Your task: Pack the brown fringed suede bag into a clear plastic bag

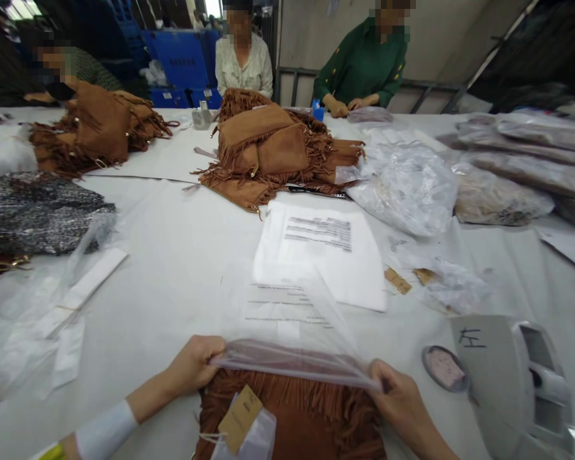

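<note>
A brown fringed suede bag (311,418) lies at the table's near edge, its far end inside the mouth of a clear plastic bag (278,313) printed with dark text. My left hand (199,361) pinches the left corner of the plastic's opening. At the opposite corner my right hand (397,393) grips the same edge, so the opening is stretched straight across the fringe. A tan card tag (242,415) on a string rests on the suede, over a small whitish translucent packet (252,437).
Beyond lie a stack of printed plastic bags (326,255) and a pile of brown fringed bags (273,147). A grey tape dispenser (512,377) stands right, near filled plastic packages (508,166). Left are a black-and-white textile (38,211) and a white strip (93,284). Several people sit opposite.
</note>
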The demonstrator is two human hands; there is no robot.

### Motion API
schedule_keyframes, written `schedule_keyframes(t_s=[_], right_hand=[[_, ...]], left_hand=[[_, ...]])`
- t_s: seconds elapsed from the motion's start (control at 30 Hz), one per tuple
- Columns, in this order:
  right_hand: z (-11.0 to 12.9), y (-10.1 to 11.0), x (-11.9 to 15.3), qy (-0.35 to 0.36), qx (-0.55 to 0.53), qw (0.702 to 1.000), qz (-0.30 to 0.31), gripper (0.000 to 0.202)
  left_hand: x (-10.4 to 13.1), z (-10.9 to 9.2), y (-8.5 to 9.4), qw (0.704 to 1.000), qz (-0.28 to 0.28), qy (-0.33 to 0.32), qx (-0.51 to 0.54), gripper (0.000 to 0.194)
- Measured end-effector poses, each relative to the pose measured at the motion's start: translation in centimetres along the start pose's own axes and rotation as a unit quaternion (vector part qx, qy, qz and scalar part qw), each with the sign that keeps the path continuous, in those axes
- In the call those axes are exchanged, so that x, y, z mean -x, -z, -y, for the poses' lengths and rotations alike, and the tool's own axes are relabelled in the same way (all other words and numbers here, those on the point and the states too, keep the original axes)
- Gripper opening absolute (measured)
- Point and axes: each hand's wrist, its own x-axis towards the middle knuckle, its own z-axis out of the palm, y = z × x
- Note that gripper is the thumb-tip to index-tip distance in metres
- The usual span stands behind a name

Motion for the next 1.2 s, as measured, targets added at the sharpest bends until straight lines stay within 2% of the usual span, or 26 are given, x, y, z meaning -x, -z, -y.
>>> schedule_keyframes(t_s=[0.03, 0.1, 0.2, 0.33, 0.5, 0.57, 0.63, 0.73, 0.8, 0.87, 0.97, 1.03, 1.1, 1.2], right_hand=[[-0.4, -0.3, 0.2, 0.027, 0.024, 0.999, -0.019, 0.032], [-1.2, -0.6, 0.8, 0.069, 0.051, 0.996, -0.021, 0.033], [-1.5, -0.6, 2.4, 0.092, 0.079, 0.992, 0.037, 0.033], [-1.2, -0.1, 5.0, 0.073, 0.09, 0.987, 0.11, 0.031], [-0.8, 0.9, 8.9, 0.053, 0.038, 0.984, 0.166, 0.022], [-0.6, 1.6, 10.3, 0.044, 0.011, 0.984, 0.172, 0.016], [-0.2, 2.5, 11.3, 0.065, 0.008, 0.979, 0.192, 0.011], [-0.1, 3.6, 11.8, 0.162, 0.055, 0.948, 0.269, 0.014], [-0.4, 3.9, 11.7, 0.218, 0.073, 0.927, 0.296, 0.01], [-0.9, 3.9, 11.5, 0.238, 0.067, 0.928, 0.28, 0.009], [-1.6, 3.9, 11.3, 0.225, 0.047, 0.942, 0.244, 0.019], [-1.8, 4.1, 11.2, 0.224, 0.045, 0.947, 0.225, 0.018], [-1.8, 4.5, 11.0, 0.245, 0.06, 0.943, 0.217, 0.018], [-1.9, 4.7, 10.5, 0.304, 0.109, 0.919, 0.224, 0.022]], left_hand=[[0.4, 0.3, -0.3, 1.0, -0.01, -0.02, -0.021, 0.033], [1.3, 0.9, -0.6, 0.998, -0.014, -0.039, -0.049, 0.033], [3.3, 1.5, -0.6, 0.997, 0.0, -0.027, -0.07, 0.032], [7.2, 1.8, -1.5, 0.998, 0.011, 0.03, -0.061, 0.034], [13.6, 2.0, -4.5, 0.993, 0.028, 0.11, -0.005, 0.037], [15.7, 1.6, -5.2, 0.986, 0.034, 0.159, 0.023, 0.036], [16.9, 0.8, -5.2, 0.977, 0.06, 0.197, 0.061, 0.033], [17.2, -0.8, -4.4, 0.965, 0.106, 0.217, 0.105, 0.032], [17.0, -1.6, -4.2, 0.963, 0.119, 0.216, 0.108, 0.033], [16.8, -1.8, -4.6, 0.967, 0.107, 0.211, 0.093, 0.03], [16.7, -1.6, -5.3, 0.974, 0.08, 0.201, 0.065, 0.027], [16.5, -1.5, -5.4, 0.975, 0.088, 0.196, 0.061, 0.028], [16.0, -1.5, -5.1, 0.973, 0.106, 0.194, 0.067, 0.03], [15.3, -1.9, -4.4, 0.972, 0.122, 0.183, 0.082, 0.035]])
